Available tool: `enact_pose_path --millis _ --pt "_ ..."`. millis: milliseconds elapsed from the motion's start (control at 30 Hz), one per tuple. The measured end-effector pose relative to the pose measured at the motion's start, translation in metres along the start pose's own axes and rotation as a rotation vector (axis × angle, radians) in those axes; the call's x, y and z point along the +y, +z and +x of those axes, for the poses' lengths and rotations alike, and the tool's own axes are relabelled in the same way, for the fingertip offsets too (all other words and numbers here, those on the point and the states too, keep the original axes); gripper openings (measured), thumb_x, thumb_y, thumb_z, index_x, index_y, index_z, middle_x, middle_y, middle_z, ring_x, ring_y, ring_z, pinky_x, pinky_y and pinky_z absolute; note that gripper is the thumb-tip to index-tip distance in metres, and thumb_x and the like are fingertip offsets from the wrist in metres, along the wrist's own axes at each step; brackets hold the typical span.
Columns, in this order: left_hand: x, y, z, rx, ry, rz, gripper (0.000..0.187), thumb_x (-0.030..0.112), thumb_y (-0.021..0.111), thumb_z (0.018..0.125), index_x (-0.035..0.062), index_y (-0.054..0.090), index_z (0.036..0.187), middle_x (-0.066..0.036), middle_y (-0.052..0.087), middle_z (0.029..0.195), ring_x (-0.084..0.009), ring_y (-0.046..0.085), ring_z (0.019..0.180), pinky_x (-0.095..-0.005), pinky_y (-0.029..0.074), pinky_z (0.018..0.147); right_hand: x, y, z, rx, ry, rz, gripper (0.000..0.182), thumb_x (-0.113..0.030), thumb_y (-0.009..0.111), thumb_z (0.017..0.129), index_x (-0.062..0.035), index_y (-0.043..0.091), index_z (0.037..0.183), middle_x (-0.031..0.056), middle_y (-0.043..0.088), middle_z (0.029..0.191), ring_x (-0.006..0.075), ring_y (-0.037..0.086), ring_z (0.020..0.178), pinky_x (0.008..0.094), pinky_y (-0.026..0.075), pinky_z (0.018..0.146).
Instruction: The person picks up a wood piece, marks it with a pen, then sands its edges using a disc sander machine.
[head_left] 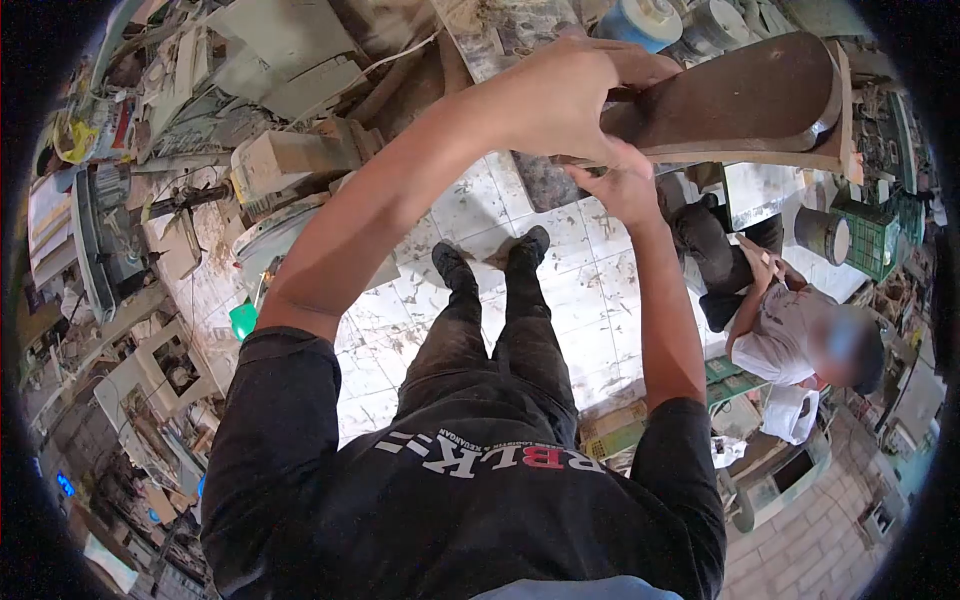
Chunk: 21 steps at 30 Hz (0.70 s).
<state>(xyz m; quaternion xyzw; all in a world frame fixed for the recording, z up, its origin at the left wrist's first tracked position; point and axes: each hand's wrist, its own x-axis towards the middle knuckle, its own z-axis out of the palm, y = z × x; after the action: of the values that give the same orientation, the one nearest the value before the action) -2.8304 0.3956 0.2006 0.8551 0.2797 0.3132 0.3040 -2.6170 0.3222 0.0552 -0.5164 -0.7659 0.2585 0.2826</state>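
Observation:
My left hand (572, 92) reaches across to the near-left end of a long dark brown, round-ended piece (745, 98), which looks like a belt sander's belt. The fingers bend round beside that end, and what they hold is hidden. Just below, my right hand (618, 183) has its fingers curled and close to the left hand. Anything between its fingers is too small or covered to name. A wooden board (848, 120) runs along the edge of the brown piece. Under the hands shows the corner of a dark, stained worktop (548, 182).
A seated co-worker (790, 325) is at the right, hands together, near a bucket (822, 238) and a green crate (862, 235). Blue-and-white tubs (640, 22) stand at the top. Dusty scrap and casings (290, 160) crowd the left. White floor tiles (480, 215) lie under my feet.

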Motion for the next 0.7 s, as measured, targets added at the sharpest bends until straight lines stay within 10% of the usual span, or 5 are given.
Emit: enact_pose_path --millis 533,700 --pt "-0.001 0.000 0.000 -0.027 0.051 -0.020 0.087 0.028 0.096 0.067 0.0049 0.059 0.143 -0.017 0.069 0.132 -0.0277 0.067 0.122 -0.0390 0.053 0.107 -0.014 0.003 -0.005 0.012 0.084 -0.052 0.039 -0.018 0.087 0.081 -0.0097 0.075 0.117 0.0130 0.077 0.108 0.0301 0.074 0.098 0.0371 0.057 0.084" --pt "-0.003 0.000 0.002 -0.067 0.025 -0.056 0.086 0.029 0.096 0.068 0.0031 0.059 0.142 -0.018 0.068 0.133 -0.0281 0.066 0.124 -0.0388 0.052 0.108 -0.073 0.018 -0.010 0.324 0.269 -0.159 0.038 -0.032 0.088 0.078 -0.0059 0.077 0.103 0.0156 0.076 0.099 0.0370 0.072 0.090 0.0440 0.056 0.078"
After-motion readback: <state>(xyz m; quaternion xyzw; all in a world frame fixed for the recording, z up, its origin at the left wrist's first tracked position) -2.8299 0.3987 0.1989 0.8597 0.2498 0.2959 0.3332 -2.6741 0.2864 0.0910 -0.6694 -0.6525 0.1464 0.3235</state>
